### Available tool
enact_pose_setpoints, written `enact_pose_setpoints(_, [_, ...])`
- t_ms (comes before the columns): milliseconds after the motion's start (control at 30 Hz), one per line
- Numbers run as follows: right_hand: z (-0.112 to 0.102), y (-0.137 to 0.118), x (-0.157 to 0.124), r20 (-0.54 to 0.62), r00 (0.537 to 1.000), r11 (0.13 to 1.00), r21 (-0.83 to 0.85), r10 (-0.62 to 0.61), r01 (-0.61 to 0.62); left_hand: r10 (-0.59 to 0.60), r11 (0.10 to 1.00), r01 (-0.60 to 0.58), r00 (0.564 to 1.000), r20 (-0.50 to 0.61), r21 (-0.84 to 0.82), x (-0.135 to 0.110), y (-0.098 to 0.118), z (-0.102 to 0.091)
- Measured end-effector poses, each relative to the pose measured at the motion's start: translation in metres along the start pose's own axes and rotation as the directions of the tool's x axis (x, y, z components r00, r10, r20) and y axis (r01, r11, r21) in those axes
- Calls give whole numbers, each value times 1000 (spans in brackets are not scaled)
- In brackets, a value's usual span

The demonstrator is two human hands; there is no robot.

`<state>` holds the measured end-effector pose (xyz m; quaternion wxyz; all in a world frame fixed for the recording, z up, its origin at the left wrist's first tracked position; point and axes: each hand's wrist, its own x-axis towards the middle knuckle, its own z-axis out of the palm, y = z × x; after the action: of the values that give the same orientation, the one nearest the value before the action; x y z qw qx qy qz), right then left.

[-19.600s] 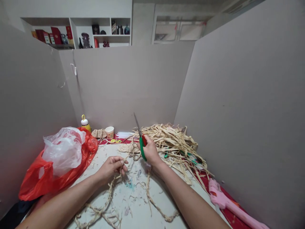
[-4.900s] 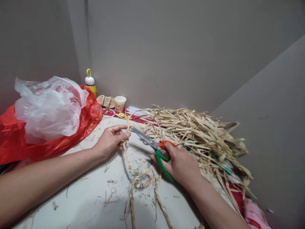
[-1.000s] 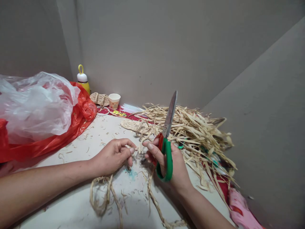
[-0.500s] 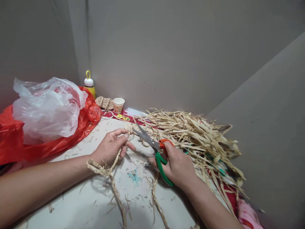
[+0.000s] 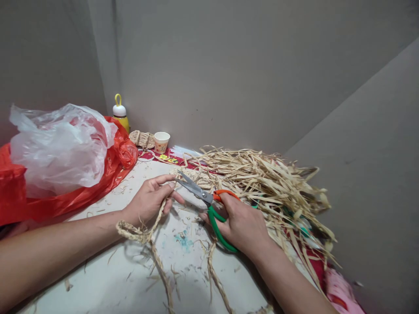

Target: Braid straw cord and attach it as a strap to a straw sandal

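My left hand [image 5: 155, 196] pinches a braided straw cord [image 5: 159, 220] between thumb and fingers. The cord hangs from that hand, crosses a loop near my wrist and runs down toward the near edge of the table. In my right hand [image 5: 240, 218] is a pair of scissors [image 5: 203, 195] with one orange and one green handle. Its blades are parted and point left, their tips close to the fingertips of my left hand, by the cord's upper end. Another braided length [image 5: 214, 274] lies below the scissors.
A big heap of dry straw strips [image 5: 271, 183] covers the right back. Red and clear plastic bags [image 5: 65, 144] lie at left. Behind stand a yellow bottle [image 5: 121, 115], a paper cup [image 5: 161, 142] and a woven straw piece [image 5: 142, 139]. Straw scraps litter the white table [image 5: 104, 270].
The scissors have moved left, so their blade tips are nearer my left fingertips. My left hand keeps its pinch on the cord. The whole view has shifted slightly.
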<state>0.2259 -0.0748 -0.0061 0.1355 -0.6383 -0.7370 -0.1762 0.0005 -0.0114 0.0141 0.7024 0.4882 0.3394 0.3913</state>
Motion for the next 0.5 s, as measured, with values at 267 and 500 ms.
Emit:
enact_pose_setpoints(267, [2, 1, -3, -89, 996, 999, -41, -2, -2, 9, 1000, -10, 999, 43, 24, 1, -5, -4])
enact_pose_setpoints(500, [0, 2, -3, -137, 990, 997, -79, -13, 2, -9, 1000, 9, 1000, 15, 6, 3, -4, -3])
